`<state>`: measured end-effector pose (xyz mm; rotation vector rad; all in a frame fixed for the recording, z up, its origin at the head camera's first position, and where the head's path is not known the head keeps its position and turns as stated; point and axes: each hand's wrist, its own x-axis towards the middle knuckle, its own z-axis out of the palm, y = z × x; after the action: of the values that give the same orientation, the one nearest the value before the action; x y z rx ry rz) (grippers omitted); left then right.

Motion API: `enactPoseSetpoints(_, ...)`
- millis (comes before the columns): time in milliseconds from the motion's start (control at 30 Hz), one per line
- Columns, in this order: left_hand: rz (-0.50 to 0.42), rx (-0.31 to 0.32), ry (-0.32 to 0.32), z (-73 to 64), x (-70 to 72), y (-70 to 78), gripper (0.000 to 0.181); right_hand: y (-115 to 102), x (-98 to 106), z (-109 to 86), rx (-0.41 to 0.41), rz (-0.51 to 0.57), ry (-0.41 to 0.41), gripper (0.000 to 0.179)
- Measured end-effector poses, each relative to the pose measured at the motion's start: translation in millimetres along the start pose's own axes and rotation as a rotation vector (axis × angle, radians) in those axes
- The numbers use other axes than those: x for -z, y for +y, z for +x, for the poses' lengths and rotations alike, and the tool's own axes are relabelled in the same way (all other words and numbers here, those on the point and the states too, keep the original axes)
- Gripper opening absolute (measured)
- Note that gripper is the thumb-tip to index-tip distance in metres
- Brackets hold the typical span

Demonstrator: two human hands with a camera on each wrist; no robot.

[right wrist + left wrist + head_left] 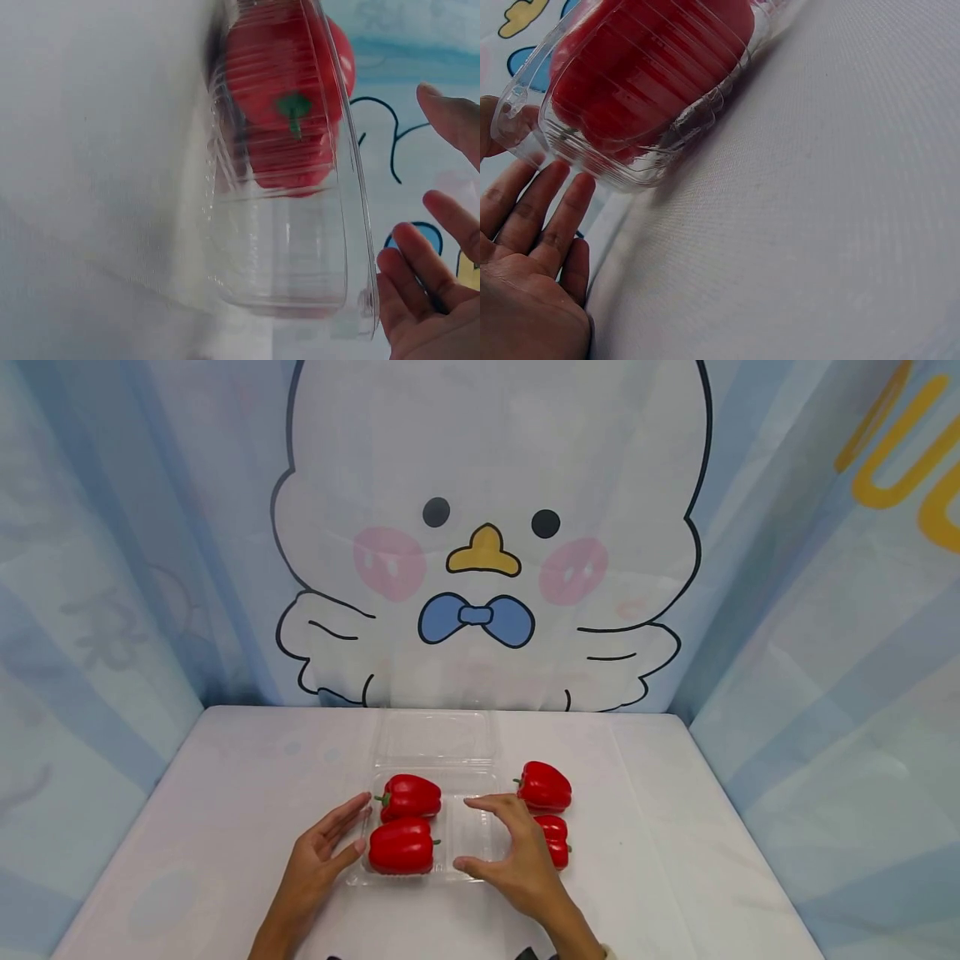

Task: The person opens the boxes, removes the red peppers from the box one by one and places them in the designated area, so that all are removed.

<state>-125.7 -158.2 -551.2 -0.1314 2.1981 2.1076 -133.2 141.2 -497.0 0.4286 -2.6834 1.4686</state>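
A clear plastic clamshell box (468,827) lies with its lid (435,737) folded back, away from me. In its left half sit two red bell peppers: a rear one (411,797) and a front one (401,846). My left hand (318,852) is at the box's left side, its fingers fairly straight; in the left wrist view the fingertips (580,184) are against the outside of the box by the rim. My right hand (517,856) hovers over the box's right half, thumb and fingers spread, with nothing between them.
Right of the box lie two more red bell peppers, a rear one (544,787) and a front one (555,841) partly hidden behind my right hand. A white cloth covers the table (660,860). Behind hangs a printed curtain (487,460) with a cartoon bird.
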Motion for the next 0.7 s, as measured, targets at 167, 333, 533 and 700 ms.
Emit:
enactPoseSetpoints(167,-0.010,-0.026,-0.007,-0.3,0.4,-1.4,0.067,-2.0,-10.5,1.2,0.003,0.028,-0.045,0.068)
enactPoseSetpoints(333,-0.009,-0.031,-0.010,-0.5,0.5,-1.4,0.067,-3.3,-19.1,2.2,0.007,0.053,-0.081,0.069)
enactPoseSetpoints(533,-0.009,-0.019,-0.007,-0.8,0.3,-1.1,0.068,-7.6,-26.4,4.0,0.017,0.045,-0.111,0.070)
enactPoseSetpoints(700,-0.007,-0.022,-0.004,-0.5,-0.5,-1.0,0.067,-10.7,-32.2,7.7,0.029,0.029,-0.144,0.071)
